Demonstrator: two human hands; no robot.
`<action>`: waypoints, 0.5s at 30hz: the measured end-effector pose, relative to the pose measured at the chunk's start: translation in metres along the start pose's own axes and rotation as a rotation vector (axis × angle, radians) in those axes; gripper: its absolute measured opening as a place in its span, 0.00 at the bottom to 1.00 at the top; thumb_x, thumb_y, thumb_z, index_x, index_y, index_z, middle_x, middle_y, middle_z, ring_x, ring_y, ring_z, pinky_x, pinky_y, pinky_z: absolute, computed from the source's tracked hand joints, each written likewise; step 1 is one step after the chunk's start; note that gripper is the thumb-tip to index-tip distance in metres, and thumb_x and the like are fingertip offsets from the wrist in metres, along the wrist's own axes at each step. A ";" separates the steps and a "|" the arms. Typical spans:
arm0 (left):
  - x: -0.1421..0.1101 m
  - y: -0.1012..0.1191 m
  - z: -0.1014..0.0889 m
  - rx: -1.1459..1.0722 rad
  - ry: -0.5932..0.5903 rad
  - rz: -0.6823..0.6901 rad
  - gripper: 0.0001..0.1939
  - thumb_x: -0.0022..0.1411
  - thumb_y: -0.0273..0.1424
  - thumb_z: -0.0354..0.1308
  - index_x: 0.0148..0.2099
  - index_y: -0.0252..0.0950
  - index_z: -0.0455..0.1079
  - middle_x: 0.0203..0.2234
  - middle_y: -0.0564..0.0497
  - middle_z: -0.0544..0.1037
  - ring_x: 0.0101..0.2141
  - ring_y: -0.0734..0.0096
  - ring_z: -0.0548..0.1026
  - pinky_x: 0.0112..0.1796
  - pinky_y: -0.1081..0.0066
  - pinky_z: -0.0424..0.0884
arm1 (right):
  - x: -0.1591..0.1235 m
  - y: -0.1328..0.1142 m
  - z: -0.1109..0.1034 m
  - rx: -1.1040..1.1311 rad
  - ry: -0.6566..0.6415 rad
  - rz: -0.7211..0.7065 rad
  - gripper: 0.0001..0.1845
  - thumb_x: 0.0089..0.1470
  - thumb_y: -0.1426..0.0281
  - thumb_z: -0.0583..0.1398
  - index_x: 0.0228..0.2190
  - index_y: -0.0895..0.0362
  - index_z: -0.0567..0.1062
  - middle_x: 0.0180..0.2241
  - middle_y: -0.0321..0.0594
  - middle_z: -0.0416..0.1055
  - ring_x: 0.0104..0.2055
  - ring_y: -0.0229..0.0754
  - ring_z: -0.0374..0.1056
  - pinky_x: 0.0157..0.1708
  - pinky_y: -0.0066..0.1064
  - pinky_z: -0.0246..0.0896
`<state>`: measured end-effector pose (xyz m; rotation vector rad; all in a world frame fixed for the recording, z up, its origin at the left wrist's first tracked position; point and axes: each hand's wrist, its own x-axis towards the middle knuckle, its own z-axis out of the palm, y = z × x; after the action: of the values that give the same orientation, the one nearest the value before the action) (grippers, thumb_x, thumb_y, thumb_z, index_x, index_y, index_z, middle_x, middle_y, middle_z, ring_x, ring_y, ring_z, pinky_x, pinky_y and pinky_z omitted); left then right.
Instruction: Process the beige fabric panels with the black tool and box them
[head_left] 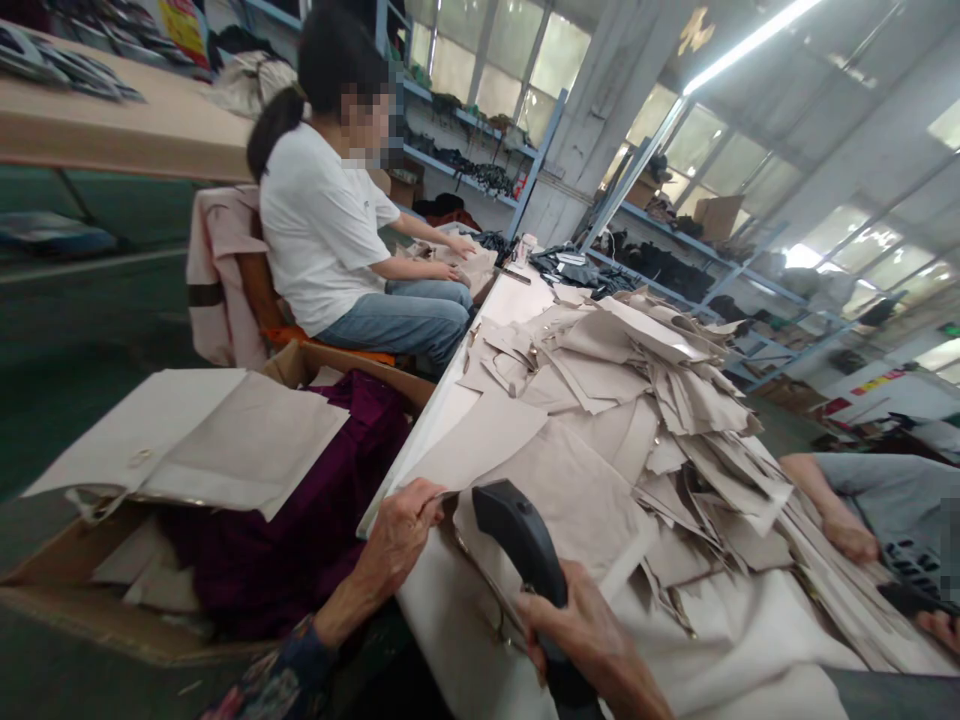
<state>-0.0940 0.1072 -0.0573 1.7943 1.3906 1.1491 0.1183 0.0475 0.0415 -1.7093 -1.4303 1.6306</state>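
Note:
My left hand (399, 535) pinches the near edge of a beige fabric piece (525, 480) at the table's left side, fingers closed on it. My right hand (592, 640) is wrapped around the black handle of a tool (521, 545) that rises over the fabric. A large heap of beige cut fabric pieces (645, 400) covers the white table (450, 610) beyond both hands.
A cardboard box (97, 600) with purple cloth and beige sheets stands left of the table. A seated person in a white shirt (322, 230) works at the far end. Another person's arm (840, 510) reaches in at the right. Shelves line the back.

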 end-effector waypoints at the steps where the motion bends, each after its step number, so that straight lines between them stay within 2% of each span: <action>1: 0.001 0.002 0.001 -0.011 -0.018 0.013 0.14 0.63 0.28 0.45 0.35 0.38 0.72 0.26 0.52 0.73 0.28 0.70 0.72 0.33 0.72 0.66 | 0.005 0.001 0.005 0.003 -0.009 0.000 0.11 0.46 0.64 0.60 0.24 0.59 0.66 0.14 0.30 0.64 0.13 0.32 0.60 0.13 0.23 0.58; 4: -0.003 0.014 0.004 -0.048 -0.100 0.083 0.15 0.63 0.28 0.45 0.30 0.37 0.72 0.25 0.51 0.72 0.28 0.70 0.71 0.31 0.72 0.66 | 0.025 -0.008 0.014 0.009 0.022 -0.047 0.11 0.47 0.64 0.59 0.25 0.59 0.67 0.14 0.31 0.64 0.14 0.33 0.60 0.13 0.22 0.57; 6: -0.013 0.024 0.007 -0.098 -0.081 0.059 0.14 0.62 0.29 0.48 0.30 0.38 0.73 0.26 0.49 0.74 0.30 0.68 0.73 0.34 0.71 0.68 | 0.034 -0.020 0.012 0.028 0.097 -0.097 0.14 0.47 0.61 0.59 0.23 0.59 0.65 0.14 0.31 0.64 0.14 0.32 0.60 0.14 0.23 0.58; 7: -0.019 0.028 0.008 -0.151 -0.029 -0.009 0.11 0.61 0.30 0.50 0.32 0.38 0.74 0.28 0.49 0.76 0.31 0.67 0.74 0.36 0.70 0.69 | 0.035 -0.025 0.008 0.042 0.132 -0.112 0.15 0.47 0.60 0.59 0.23 0.58 0.65 0.14 0.31 0.63 0.14 0.32 0.59 0.14 0.23 0.58; 9: -0.034 0.038 0.010 -0.347 0.137 -0.260 0.08 0.57 0.33 0.57 0.36 0.37 0.74 0.33 0.47 0.79 0.34 0.63 0.77 0.39 0.67 0.71 | 0.032 -0.031 -0.001 0.066 0.160 -0.113 0.17 0.47 0.57 0.60 0.23 0.58 0.64 0.14 0.31 0.63 0.14 0.32 0.59 0.14 0.23 0.58; 12: -0.051 0.049 0.010 -0.836 0.318 -0.688 0.18 0.49 0.37 0.65 0.41 0.33 0.72 0.35 0.43 0.80 0.38 0.57 0.79 0.43 0.63 0.74 | 0.014 -0.025 -0.014 0.053 0.139 -0.116 0.18 0.46 0.57 0.61 0.24 0.58 0.65 0.13 0.31 0.63 0.14 0.32 0.60 0.14 0.23 0.57; 13: -0.053 0.051 0.010 -0.993 0.349 -0.749 0.20 0.47 0.37 0.67 0.41 0.32 0.71 0.36 0.42 0.80 0.39 0.55 0.79 0.44 0.62 0.74 | 0.008 -0.021 -0.016 0.045 0.132 -0.117 0.17 0.46 0.57 0.61 0.24 0.58 0.65 0.13 0.31 0.64 0.14 0.33 0.60 0.14 0.23 0.57; 15: -0.050 0.055 0.010 -1.211 0.404 -0.744 0.20 0.44 0.34 0.69 0.39 0.32 0.70 0.36 0.42 0.80 0.40 0.56 0.78 0.46 0.61 0.73 | -0.004 -0.012 -0.019 0.045 0.116 -0.104 0.18 0.46 0.56 0.61 0.23 0.58 0.65 0.13 0.32 0.63 0.14 0.33 0.60 0.14 0.23 0.57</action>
<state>-0.0648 0.0447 -0.0287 0.1811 0.9824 1.4412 0.1314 0.0558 0.0581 -1.6480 -1.3920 1.4735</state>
